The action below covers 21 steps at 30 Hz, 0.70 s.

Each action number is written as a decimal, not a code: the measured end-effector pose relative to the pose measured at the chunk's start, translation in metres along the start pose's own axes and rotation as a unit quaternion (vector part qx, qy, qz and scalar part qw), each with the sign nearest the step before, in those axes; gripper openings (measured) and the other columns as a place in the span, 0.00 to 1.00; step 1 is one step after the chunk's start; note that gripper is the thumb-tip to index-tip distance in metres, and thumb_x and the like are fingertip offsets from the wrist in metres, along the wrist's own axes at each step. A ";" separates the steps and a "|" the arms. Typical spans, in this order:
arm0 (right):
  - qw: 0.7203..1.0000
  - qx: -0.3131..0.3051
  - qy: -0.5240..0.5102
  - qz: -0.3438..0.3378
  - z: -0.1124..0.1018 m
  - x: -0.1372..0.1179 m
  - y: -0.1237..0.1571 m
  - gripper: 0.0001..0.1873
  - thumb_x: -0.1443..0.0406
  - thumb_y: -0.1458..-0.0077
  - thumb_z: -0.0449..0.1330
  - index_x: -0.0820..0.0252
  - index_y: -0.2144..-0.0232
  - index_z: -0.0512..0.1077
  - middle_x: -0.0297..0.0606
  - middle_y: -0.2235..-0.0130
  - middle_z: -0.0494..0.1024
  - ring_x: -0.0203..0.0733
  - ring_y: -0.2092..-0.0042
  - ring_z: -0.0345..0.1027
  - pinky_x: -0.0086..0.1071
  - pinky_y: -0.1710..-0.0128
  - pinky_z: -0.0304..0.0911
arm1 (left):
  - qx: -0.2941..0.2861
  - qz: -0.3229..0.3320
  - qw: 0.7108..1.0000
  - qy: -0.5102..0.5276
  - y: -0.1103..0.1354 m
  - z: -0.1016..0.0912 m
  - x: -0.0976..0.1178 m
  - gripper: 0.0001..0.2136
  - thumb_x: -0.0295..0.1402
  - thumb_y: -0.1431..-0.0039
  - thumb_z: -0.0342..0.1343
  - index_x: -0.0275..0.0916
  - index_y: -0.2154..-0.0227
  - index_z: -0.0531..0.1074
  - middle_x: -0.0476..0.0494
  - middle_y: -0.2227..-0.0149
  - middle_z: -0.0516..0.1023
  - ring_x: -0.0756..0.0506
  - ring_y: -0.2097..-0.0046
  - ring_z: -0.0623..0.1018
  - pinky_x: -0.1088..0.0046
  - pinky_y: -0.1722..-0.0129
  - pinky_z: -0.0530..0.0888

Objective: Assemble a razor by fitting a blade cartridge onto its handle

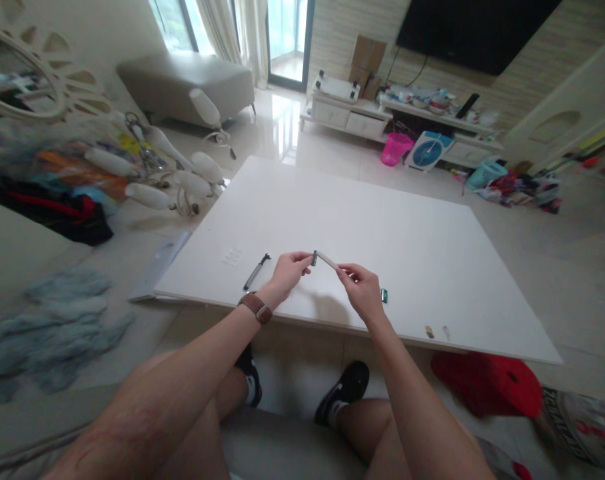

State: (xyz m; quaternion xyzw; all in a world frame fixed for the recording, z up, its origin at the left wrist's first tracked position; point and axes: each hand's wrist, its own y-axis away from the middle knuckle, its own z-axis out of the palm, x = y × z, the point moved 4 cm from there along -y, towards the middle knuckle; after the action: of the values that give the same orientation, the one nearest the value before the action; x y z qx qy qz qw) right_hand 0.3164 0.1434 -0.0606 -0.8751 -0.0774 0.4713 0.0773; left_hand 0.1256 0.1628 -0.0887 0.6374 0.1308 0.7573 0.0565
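Note:
Both hands meet above the near edge of a large white board [407, 220] lying flat on the floor. My right hand [363, 291] pinches one end of a thin white stick-like piece [326, 259]. My left hand [288, 270], with a brown watch on its wrist, pinches the other end, where a small green part [314, 257] sits. A second small green part [383, 295] lies on the board just right of my right hand. A black pen-like tool [256, 272] lies on the board left of my left hand.
Two tiny pieces [436, 331] lie near the board's front edge. A red object [487, 381] sits on the floor at the right. White lamp-like pieces [152, 180] and clutter lie at the left. A pink basket [395, 148], a fan [428, 151] and a TV unit stand behind.

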 end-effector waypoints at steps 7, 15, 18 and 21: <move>0.995 -0.078 0.063 -0.027 0.002 0.005 0.001 0.10 0.58 0.43 0.62 0.56 0.65 0.81 0.37 0.68 0.82 0.37 0.72 0.68 0.31 0.70 0.61 | 0.014 -0.005 1.000 -0.002 -0.001 -0.002 -0.001 0.07 0.33 0.51 0.62 0.34 0.71 0.79 0.45 0.74 0.75 0.52 0.73 0.69 0.73 0.70 0.65; 0.996 -0.054 0.059 -0.031 -0.001 0.003 -0.001 0.11 0.59 0.42 0.61 0.56 0.64 0.81 0.37 0.67 0.82 0.38 0.72 0.68 0.31 0.68 0.62 | 0.015 -0.001 1.000 -0.003 -0.001 -0.002 -0.001 0.07 0.33 0.52 0.62 0.34 0.72 0.79 0.45 0.76 0.75 0.51 0.73 0.69 0.72 0.70 0.65; 0.997 -0.047 0.053 -0.041 -0.003 0.002 -0.001 0.11 0.59 0.41 0.61 0.57 0.64 0.81 0.38 0.67 0.82 0.38 0.72 0.68 0.32 0.69 0.62 | 0.020 -0.004 1.000 -0.005 -0.002 -0.003 -0.002 0.07 0.33 0.53 0.63 0.34 0.73 0.79 0.45 0.75 0.74 0.51 0.73 0.68 0.72 0.70 0.64; 0.997 -0.003 0.053 -0.051 -0.007 0.001 -0.001 0.12 0.58 0.40 0.60 0.57 0.62 0.81 0.39 0.64 0.82 0.38 0.71 0.68 0.32 0.68 0.62 | 0.006 0.001 1.000 -0.007 -0.001 -0.002 -0.002 0.08 0.34 0.53 0.62 0.34 0.72 0.79 0.44 0.74 0.75 0.51 0.74 0.68 0.72 0.70 0.64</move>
State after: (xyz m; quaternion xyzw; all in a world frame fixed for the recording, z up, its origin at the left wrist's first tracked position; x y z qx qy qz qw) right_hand 0.3229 0.1439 -0.0569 -0.8938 -0.1194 0.4199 0.1029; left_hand 0.1240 0.1635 -0.0911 0.6431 0.1345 0.7520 0.0529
